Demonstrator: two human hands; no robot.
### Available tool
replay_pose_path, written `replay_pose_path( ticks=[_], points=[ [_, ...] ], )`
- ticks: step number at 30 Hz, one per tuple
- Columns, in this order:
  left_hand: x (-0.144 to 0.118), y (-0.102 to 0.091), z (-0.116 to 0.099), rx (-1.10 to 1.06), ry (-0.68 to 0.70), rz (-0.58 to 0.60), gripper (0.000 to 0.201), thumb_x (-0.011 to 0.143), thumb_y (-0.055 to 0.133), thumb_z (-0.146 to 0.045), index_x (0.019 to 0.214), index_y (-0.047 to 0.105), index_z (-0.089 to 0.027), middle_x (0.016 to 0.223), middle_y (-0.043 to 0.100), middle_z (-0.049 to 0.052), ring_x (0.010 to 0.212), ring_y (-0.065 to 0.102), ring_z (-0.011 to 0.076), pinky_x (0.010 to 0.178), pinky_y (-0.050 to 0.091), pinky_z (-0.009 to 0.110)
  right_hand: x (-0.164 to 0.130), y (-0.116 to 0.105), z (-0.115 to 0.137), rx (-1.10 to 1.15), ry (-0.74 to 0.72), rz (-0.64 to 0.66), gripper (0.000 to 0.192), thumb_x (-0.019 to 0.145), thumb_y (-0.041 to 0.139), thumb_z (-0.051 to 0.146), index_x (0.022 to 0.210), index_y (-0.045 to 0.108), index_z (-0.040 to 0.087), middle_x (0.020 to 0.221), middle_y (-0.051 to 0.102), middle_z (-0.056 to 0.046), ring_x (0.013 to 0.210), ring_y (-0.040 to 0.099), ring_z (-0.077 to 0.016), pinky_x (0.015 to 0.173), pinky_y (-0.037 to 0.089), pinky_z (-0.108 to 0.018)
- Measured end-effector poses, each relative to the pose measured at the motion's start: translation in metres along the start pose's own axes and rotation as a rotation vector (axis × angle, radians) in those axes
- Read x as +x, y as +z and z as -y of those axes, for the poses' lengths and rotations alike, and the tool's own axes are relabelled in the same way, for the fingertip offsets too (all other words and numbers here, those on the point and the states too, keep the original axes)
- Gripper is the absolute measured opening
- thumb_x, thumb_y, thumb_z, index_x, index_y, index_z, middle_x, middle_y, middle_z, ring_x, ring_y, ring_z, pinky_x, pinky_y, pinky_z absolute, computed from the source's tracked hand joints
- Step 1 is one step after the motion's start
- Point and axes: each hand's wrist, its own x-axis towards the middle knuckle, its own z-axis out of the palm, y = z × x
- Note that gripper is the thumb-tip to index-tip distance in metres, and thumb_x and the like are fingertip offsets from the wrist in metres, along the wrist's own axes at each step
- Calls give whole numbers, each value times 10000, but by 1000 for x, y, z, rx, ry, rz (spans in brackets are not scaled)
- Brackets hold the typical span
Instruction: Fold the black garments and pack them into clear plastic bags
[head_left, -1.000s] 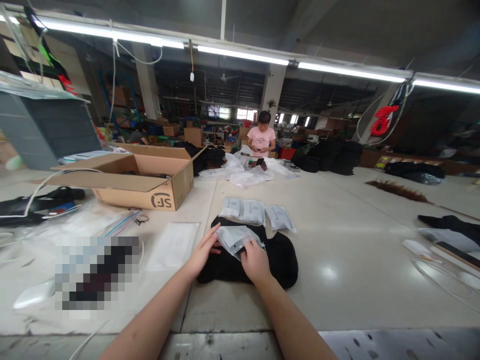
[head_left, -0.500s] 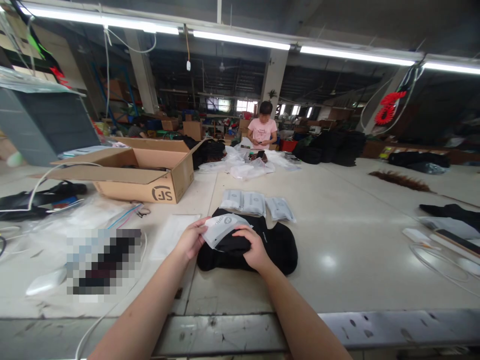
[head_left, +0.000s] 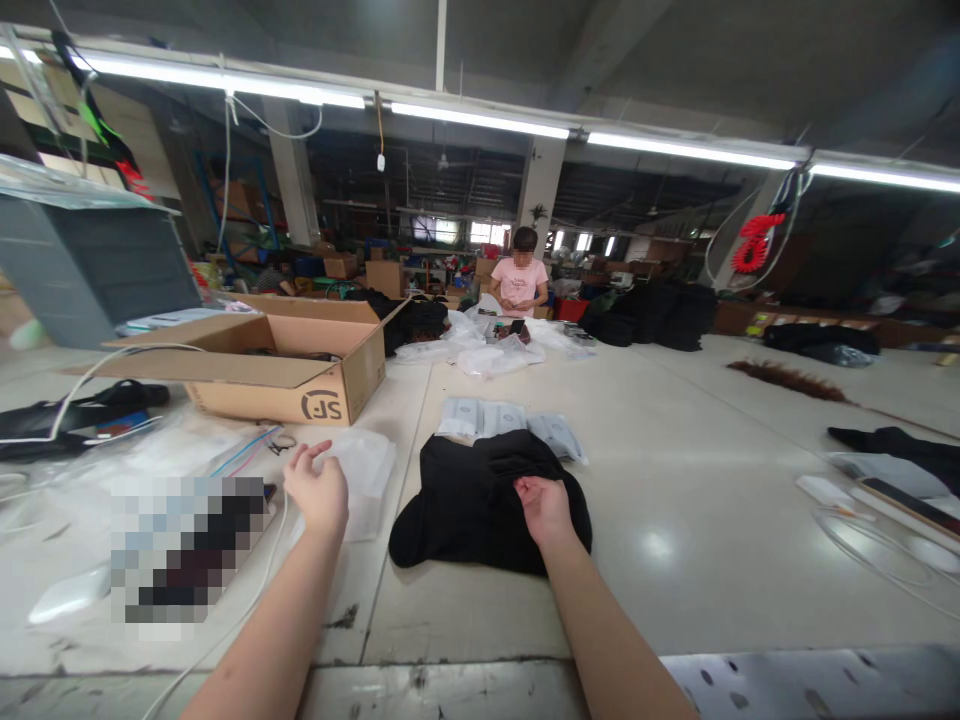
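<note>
Hands work apart at a long pale work table (head_left: 675, 560). The right hand (head_left: 544, 508) rests on a black garment pile (head_left: 480, 500) with its fingers curled into the fabric near the pile's top edge; the grip appears closed on a fold of cloth, though the fingertips are hidden against the black. The left hand (head_left: 319, 490) hovers open, fingers spread, over a flat clear plastic bag (head_left: 364, 470) that lies just beside the pile on its left. No contact between palm and bag can be confirmed.

Step in hand, as judged: one item is being separated from the pile while a bag is fetched for it.

Next move, as judged:
1. The left hand needs to pinch one edge of the bag and find its open mouth; thin film clings to the table and may lift in two layers.
2. The right hand needs to lift only a single piece from the pile, not the whole heap.

Three filled grey pouches (head_left: 506, 425) lie in a row just beyond the pile, touching its far edge. An open cardboard box (head_left: 300, 365) stands further to the left. A person in a pink shirt (head_left: 521, 280) stands at the far end of the table, well apart.
</note>
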Motion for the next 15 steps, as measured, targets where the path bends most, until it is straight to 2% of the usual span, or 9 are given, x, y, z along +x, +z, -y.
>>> replay_pose_path(
  ticks=[2, 3, 5, 7, 9, 11, 13, 15],
  points=[
    [-4, -3, -3, 235, 98, -76, 420, 848, 421, -247, 1179, 665, -165, 1456, 470, 158, 1380, 376, 378, 1119, 280, 582, 0, 0, -5, -14, 66, -100, 186, 487, 627, 147, 604, 497, 209, 527, 562, 44, 479, 526, -121, 504, 452, -269],
    [-6, -2, -4, 318, 153, -54, 413, 859, 434, -240, 1198, 663, -186, 1501, 438, 132, 1424, 317, 369, 1142, 243, 563, -2, 1, -7, -43, 85, -114, 187, 479, 626, 140, 620, 519, 203, 530, 570, 47, 475, 518, -114, 489, 432, -253],
    [-8, 4, 1, 461, 302, 125, 482, 890, 432, -252, 1341, 586, -183, 1565, 367, 133, 1471, 239, 368, 1150, 224, 541, -6, 3, -9, -108, 92, -88, 188, 482, 616, 136, 652, 560, 193, 547, 588, 45, 485, 515, -110, 482, 413, -239],
    [-10, 14, 11, 571, 366, 344, 566, 924, 419, -326, 1453, 478, -133, 1576, 328, 196, 1475, 225, 403, 1136, 240, 535, -10, 6, -8, -140, 80, -51, 197, 489, 601, 126, 674, 581, 188, 563, 592, 49, 501, 512, -105, 490, 405, -229],
    [-13, 23, 22, 679, 328, 544, 619, 942, 413, -431, 1474, 454, -118, 1557, 343, 237, 1457, 249, 449, 1121, 248, 552, -13, 8, -7, -151, 68, -17, 221, 495, 586, 112, 703, 599, 185, 573, 586, 55, 511, 502, -98, 496, 394, -219],
    [-15, 25, 25, 738, 293, 662, 628, 948, 389, -516, 1451, 497, -156, 1532, 387, 233, 1426, 311, 457, 1101, 269, 563, -14, 9, -5, -179, 54, 11, 247, 502, 571, 110, 732, 620, 184, 575, 578, 56, 510, 484, -97, 489, 380, -217],
    [-15, 21, 19, 739, 291, 692, 620, 957, 321, -580, 1379, 577, -204, 1442, 506, 214, 1340, 447, 430, 1059, 321, 567, -14, 10, -5, -210, 38, 34, 290, 506, 560, 114, 774, 646, 182, 582, 576, 54, 509, 472, -100, 484, 373, -221],
    [-12, 14, 11, 724, 311, 644, 646, 965, 250, -610, 1305, 633, -216, 1291, 625, 198, 1212, 562, 396, 1011, 369, 561, -14, 9, -6, -232, 27, 43, 317, 510, 556, 121, 804, 659, 180, 588, 578, 52, 509, 470, -103, 485, 374, -225]
  ],
)
